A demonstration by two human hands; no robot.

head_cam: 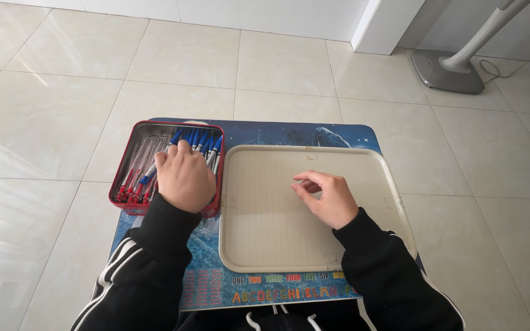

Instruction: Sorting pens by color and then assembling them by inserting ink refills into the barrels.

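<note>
Pens (154, 168) fill a red-rimmed tin (131, 205) under the left hand (183, 178), which lies palm down across the tin's near right part. Its fingers (182, 147) curl down among the pens, touching the blue-capped ones; whether they grip any pen I cannot tell, since the back of the hand hides the tips. Left of these fingers lie clear-barrelled pens with red ends pointing toward the person, and just beyond and right of them a fan of blue caps (200, 140) leans against the tin's far right corner. The right hand (329, 197) rests on a beige tray (265, 245), well apart from the tin, with its fingers (307, 179) loosely curled, thumb and forefinger tips drawn near each other and holding nothing that shows. The tray's bare dotted surface spreads all around these fingers; its left rim sits just beside the tin's right wall. Both tin and tray lie on a small bench (277, 132) with a dark blue printed top, a row of coloured letters running along its near edge below the tray. Black sleeves (154, 257) with white stripes cover both forearms. Beyond the right fingers, far off on the pale tiled floor (62, 79), stands a grey fan base (448, 70) with a white pole.
</note>
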